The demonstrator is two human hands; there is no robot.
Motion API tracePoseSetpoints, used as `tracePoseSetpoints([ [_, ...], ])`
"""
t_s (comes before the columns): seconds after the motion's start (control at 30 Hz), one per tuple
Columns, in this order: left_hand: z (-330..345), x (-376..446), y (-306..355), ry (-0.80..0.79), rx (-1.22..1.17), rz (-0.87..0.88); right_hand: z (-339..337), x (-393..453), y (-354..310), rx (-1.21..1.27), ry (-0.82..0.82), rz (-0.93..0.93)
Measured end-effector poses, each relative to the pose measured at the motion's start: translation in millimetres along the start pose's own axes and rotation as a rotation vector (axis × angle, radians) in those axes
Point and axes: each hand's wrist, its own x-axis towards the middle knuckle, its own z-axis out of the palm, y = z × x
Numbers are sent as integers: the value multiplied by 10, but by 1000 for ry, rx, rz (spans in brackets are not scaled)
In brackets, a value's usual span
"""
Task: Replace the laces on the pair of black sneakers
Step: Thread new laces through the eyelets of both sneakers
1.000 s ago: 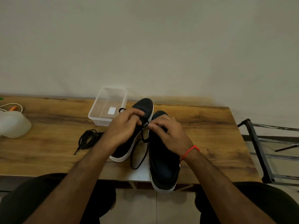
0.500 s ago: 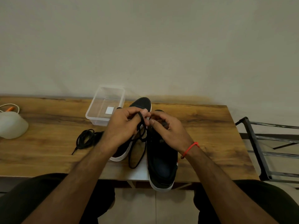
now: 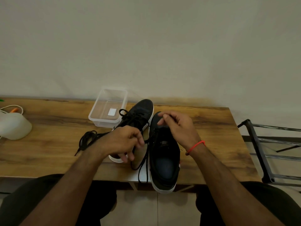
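Two black sneakers with white soles lie side by side on the wooden table [image 3: 48, 144], toes away from me. The left sneaker [image 3: 138, 115] is laced. The right sneaker [image 3: 164, 154] overhangs the near table edge. A black lace [image 3: 143, 163] runs from its eyelets and loops down between the shoes. My left hand [image 3: 123, 141] pinches that lace over the heel of the left sneaker. My right hand [image 3: 177, 126] rests on the toe of the right sneaker with fingers curled; whether it holds lace is hidden. A loose coil of black lace [image 3: 86, 139] lies to the left.
A clear plastic tub [image 3: 97, 115] with a white label inside stands behind the left sneaker. A white rounded object [image 3: 13, 126] with a cord sits at the table's left edge. A dark metal rack [image 3: 267, 150] stands off the table's right end. My knees are under the near edge.
My left hand has drawn back toward me, pulling the lace out longer between the shoes. My right hand has stayed on the right sneaker's toe, and the laced left sneaker is now uncovered.
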Motion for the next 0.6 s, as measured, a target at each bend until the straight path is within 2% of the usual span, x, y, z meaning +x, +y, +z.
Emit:
tracePoseSetpoints([
  [0.07,136,103,-5,211,41,76,-40,13,-10,39,73,13],
  [0.1,206,155,-7,254,78,103,-51,14,-13,47,94,18],
  [0.3,477,238,-14,320,268,105,-33,5,-8,23,77,20],
  [0.5,420,202,15,392,233,103,-5,2,-17,-23,57,33],
  [0.6,331,219,9,524,243,140,-2,1,-5,-93,30,36],
])
